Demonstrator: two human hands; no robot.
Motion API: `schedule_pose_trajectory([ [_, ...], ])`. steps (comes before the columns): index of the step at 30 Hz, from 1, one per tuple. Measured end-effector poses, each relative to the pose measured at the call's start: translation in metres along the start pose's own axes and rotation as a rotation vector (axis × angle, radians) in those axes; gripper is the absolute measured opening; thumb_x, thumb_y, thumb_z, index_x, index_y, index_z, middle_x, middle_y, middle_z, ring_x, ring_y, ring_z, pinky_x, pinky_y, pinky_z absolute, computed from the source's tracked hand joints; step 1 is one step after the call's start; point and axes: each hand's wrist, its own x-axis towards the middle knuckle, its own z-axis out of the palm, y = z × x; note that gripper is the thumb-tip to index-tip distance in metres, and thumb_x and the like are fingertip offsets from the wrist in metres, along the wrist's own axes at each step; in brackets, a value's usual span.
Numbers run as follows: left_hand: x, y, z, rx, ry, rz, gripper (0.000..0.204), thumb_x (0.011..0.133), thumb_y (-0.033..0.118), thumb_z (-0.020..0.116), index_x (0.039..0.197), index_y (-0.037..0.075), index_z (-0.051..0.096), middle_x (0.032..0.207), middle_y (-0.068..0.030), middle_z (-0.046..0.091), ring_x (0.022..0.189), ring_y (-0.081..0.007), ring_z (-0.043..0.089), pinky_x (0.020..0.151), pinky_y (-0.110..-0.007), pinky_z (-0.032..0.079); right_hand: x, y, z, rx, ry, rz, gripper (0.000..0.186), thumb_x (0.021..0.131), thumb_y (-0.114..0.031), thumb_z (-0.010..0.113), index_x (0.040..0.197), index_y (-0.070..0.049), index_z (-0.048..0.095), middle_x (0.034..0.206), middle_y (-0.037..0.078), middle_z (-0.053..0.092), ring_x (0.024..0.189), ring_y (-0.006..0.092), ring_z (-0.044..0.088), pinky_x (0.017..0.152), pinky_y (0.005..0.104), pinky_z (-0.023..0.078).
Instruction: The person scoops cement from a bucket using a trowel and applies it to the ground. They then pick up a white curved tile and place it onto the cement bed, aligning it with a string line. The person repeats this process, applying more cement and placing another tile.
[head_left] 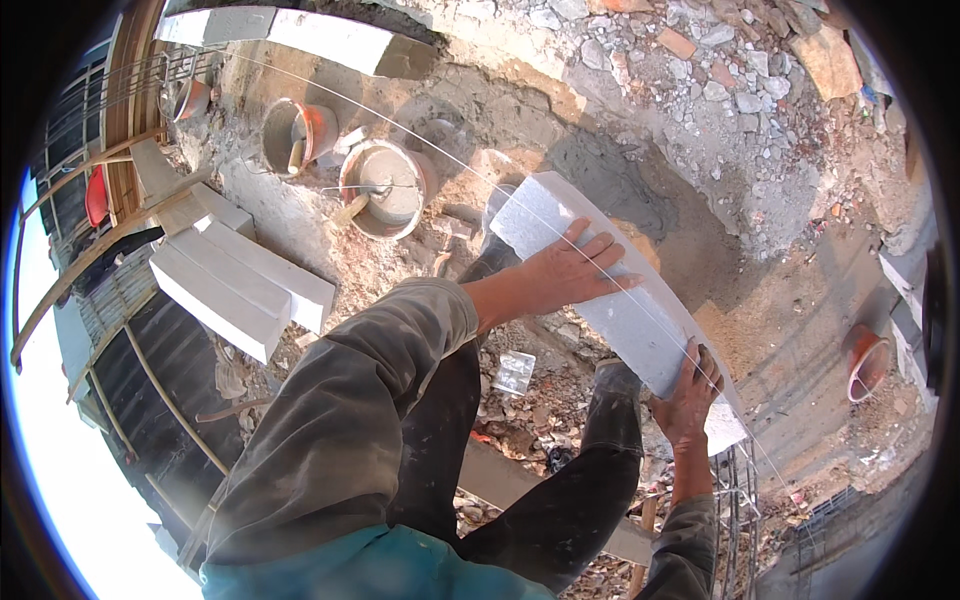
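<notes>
A long pale-grey lightweight concrete block (640, 300) lies slantwise in front of me, its far end to the left and its near end to the right. My left hand (570, 268) rests across its upper part, fingers spread over the face, holding it. Lower down, my right hand (690, 395) grips the near edge, with fingertips bent onto the face. A whiter block end (724, 428) shows just beyond that hand. Running diagonally over the block is a thin taut string (400, 127). The block's underside is hidden.
At left stand a bucket of wet mortar (412, 205) with a tool across it and an orange bucket (318, 130). White blocks (235, 280) are stacked nearer. More blocks (325, 40) line the far left. Rubble (715, 90) covers the far right; another bucket (867, 363) lies right.
</notes>
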Motion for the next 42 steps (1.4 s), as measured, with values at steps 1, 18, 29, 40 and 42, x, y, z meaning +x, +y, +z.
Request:
schedule_pose_trajectory([
  [1,-0.009,-0.018,-0.004,0.044,-0.015,-0.024,0.067,0.084,0.018,0.065,0.146,0.032,0.045,0.132,-0.0104,0.053,0.127,-0.0288,0.049,0.105,-0.06,0.036,0.017,-0.018,-0.004,0.0,-0.012,-0.006,0.112,0.061,-0.021,0.084,0.153,-0.003,0.023,0.141,0.027,0.038,0.132,0.0452,0.035,0.108,0.0601,0.023],
  [18,-0.081,-0.293,-0.012,0.398,0.073,-0.145,0.089,0.078,0.01,0.069,0.153,0.038,0.032,0.139,-0.0068,0.047,0.132,-0.025,0.044,0.108,-0.055,0.033,0.273,-0.185,0.015,-0.056,0.007,-0.024,0.118,0.065,-0.023,0.085,0.157,-0.013,0.011,0.143,0.028,0.032,0.135,0.0453,0.031,0.111,0.0622,0.02],
  [29,-0.079,-0.331,0.003,0.383,0.06,-0.172,0.087,0.08,0.013,0.068,0.154,0.039,0.03,0.137,-0.005,0.048,0.132,-0.0217,0.043,0.107,-0.054,0.034,0.311,-0.195,0.017,-0.085,0.008,-0.026,0.118,0.064,-0.019,0.085,0.157,-0.014,0.012,0.14,0.028,0.035,0.133,0.0468,0.033,0.111,0.0622,0.021],
  [40,-0.088,-0.336,0.011,0.242,-0.035,-0.209,0.093,0.082,0.007,0.067,0.157,0.039,0.022,0.152,-0.0057,0.037,0.143,-0.0256,0.032,0.114,-0.06,0.026,0.33,-0.198,0.026,-0.14,-0.045,-0.004,0.12,0.064,-0.026,0.085,0.158,-0.015,0.011,0.142,0.026,0.034,0.133,0.0457,0.033,0.111,0.0612,0.022],
  [42,-0.092,-0.328,0.011,0.173,0.02,-0.3,0.094,0.081,0.007,0.068,0.157,0.038,0.022,0.154,-0.0072,0.034,0.145,-0.029,0.029,0.115,-0.061,0.024,0.326,-0.196,0.03,-0.152,-0.065,0.018,0.121,0.064,-0.027,0.085,0.158,-0.015,0.011,0.142,0.026,0.034,0.132,0.0453,0.034,0.111,0.0612,0.022],
])
